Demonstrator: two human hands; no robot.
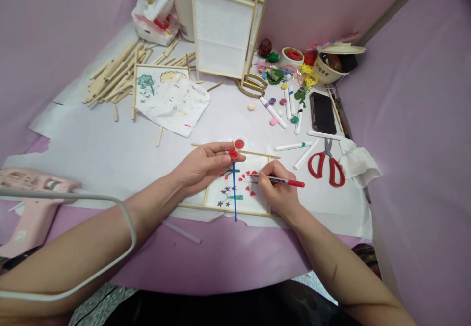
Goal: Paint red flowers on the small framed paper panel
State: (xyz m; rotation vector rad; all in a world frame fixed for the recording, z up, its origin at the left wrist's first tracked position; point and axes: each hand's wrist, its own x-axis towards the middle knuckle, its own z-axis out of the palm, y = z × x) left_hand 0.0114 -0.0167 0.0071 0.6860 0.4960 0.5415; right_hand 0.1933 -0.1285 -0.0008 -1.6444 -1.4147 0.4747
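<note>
My left hand (pixel 206 166) is closed on a small open paint pot (pixel 233 155) with red paint, its round lid (pixel 239 143) flipped up at the far side. A thin blue stick (pixel 235 193), perhaps a brush handle, runs from under the pot toward me; whether my fingers hold it is unclear. In my right hand (pixel 277 188) is a slim pen (pixel 290 182) with a red end, its tip hidden near red flowers. Beneath both hands lies a wood-framed white panel (pixel 217 188) painted with red flowers, purple star-shaped flowers and green stems.
A pink glue gun (pixel 37 203) and its grey cable (pixel 121 208) are at the left. Red-handled scissors (pixel 327 166), markers (pixel 272 112) and a phone (pixel 323 113) lie right. Behind stand wooden sticks (pixel 117 71), a painted panel (pixel 147 83) under a stained tissue (pixel 180 105), and a lantern-like frame (pixel 224 32).
</note>
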